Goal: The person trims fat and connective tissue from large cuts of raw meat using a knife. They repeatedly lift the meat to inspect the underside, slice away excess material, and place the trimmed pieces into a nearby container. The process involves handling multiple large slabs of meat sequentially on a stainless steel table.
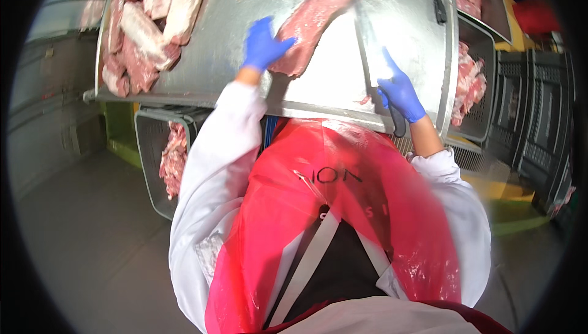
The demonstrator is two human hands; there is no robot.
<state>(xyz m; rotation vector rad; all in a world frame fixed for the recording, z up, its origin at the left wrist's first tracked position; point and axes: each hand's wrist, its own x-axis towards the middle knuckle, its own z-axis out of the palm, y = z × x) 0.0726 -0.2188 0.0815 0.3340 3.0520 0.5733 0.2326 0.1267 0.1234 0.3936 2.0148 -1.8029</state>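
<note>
- The right hand (399, 92), in a blue rubbery glove, is wrapped tight around the dark handle of a knife (373, 58), right of centre in the frame; the long flat steel blade runs up from the fist toward the top.
- The blade's tip meets the upper end of a long slab of raw meat (318, 18), pink-red and moist, lying at a slant across the top centre.
- The left hand (263, 45), gloved in the same blue, sits upper centre with its fingers closed on the slab's lower, thicker end, pinning it down.
- Under both lies a metal table (233, 40), dull grey sheet with a raised rim, wet and smeared.
- At the upper left of the frame a heap of pale, fatty cuts (150, 22) rests on that table, well apart from the hands.
- Grey plastic crates (150, 150) with more meat stand below the table's edge at left and right.
- A glossy red plastic apron (343, 211) and white sleeves fill the lower centre.
</note>
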